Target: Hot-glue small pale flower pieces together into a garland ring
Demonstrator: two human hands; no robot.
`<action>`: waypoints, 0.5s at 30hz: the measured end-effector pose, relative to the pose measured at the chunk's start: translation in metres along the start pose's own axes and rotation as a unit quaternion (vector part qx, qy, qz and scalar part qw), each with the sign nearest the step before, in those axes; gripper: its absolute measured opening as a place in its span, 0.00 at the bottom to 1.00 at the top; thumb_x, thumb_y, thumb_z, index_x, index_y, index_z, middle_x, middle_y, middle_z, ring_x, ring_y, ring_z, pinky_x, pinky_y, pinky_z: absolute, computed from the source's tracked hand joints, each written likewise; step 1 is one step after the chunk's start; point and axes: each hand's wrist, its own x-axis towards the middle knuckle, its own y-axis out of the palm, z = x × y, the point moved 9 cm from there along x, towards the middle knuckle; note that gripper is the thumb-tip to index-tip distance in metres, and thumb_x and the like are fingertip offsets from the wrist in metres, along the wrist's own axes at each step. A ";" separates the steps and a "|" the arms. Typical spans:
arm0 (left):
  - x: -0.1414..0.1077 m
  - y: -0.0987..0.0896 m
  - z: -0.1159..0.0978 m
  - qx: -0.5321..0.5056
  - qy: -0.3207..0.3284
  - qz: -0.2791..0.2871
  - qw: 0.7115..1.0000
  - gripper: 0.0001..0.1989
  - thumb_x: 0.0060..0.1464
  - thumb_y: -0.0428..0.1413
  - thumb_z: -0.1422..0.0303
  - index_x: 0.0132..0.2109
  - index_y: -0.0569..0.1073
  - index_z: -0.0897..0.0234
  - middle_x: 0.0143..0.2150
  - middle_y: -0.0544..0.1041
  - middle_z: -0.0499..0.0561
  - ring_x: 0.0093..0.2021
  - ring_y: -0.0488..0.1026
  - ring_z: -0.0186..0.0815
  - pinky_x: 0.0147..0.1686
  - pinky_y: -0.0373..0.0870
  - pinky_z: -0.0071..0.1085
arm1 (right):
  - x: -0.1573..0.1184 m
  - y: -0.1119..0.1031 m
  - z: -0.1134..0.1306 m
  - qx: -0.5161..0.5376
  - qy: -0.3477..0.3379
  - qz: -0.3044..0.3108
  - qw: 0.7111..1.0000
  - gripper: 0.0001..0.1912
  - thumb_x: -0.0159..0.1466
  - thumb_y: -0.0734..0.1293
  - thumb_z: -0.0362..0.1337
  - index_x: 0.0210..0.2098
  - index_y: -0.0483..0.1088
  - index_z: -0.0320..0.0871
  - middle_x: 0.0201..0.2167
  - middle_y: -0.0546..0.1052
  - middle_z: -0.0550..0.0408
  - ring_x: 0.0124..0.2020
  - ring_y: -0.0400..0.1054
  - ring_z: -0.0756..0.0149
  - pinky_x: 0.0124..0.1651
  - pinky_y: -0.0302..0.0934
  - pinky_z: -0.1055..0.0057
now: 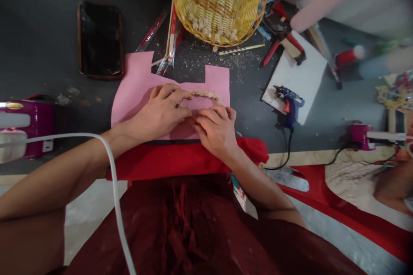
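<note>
A ring of rough, beige, crumbly-looking material [206, 94] lies over pink paper [129, 81] on the dark table. My left hand [164, 111] grips the ring's left side between fingers and thumb. At its lower right, my right hand [217, 129] has its fingers closed on the ring, close to my left fingertips. Parts of the ring are hidden under my fingers. Beneath my right wrist, a folded red cloth [161, 161] lies along the table's front edge.
Beyond the paper stands a yellow wicker basket [216, 0] with small pale pieces. A phone [101, 41] lies at the left. At the right, a blue glue gun [292, 105] rests on a white board [306, 77], near red-handled pliers [284, 38]. A white cable [112, 172] crosses my left arm.
</note>
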 end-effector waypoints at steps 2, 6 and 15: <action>0.000 0.001 0.001 -0.002 0.000 -0.006 1.000 0.13 0.67 0.50 0.63 0.43 0.79 0.58 0.58 0.71 0.56 0.58 0.59 0.50 0.52 0.62 0.51 | 0.000 0.000 0.000 -0.001 -0.002 -0.008 1.000 0.06 0.69 0.66 0.39 0.38 0.74 0.47 0.44 0.81 0.61 0.48 0.65 0.63 0.52 0.48 0.57; 0.000 0.004 0.001 0.005 0.005 0.001 1.000 0.12 0.67 0.51 0.64 0.45 0.79 0.57 0.59 0.70 0.55 0.58 0.59 0.50 0.51 0.62 0.50 | -0.001 0.000 0.002 -0.001 0.000 -0.012 1.000 0.07 0.68 0.67 0.41 0.35 0.74 0.47 0.42 0.81 0.61 0.47 0.66 0.63 0.53 0.48 0.57; 0.000 0.002 0.000 0.012 0.007 0.005 1.000 0.13 0.67 0.49 0.65 0.43 0.79 0.56 0.60 0.70 0.55 0.58 0.59 0.52 0.51 0.63 0.52 | -0.001 0.001 -0.002 -0.005 0.035 -0.001 0.999 0.08 0.67 0.67 0.41 0.34 0.74 0.46 0.41 0.81 0.57 0.46 0.66 0.61 0.52 0.48 0.56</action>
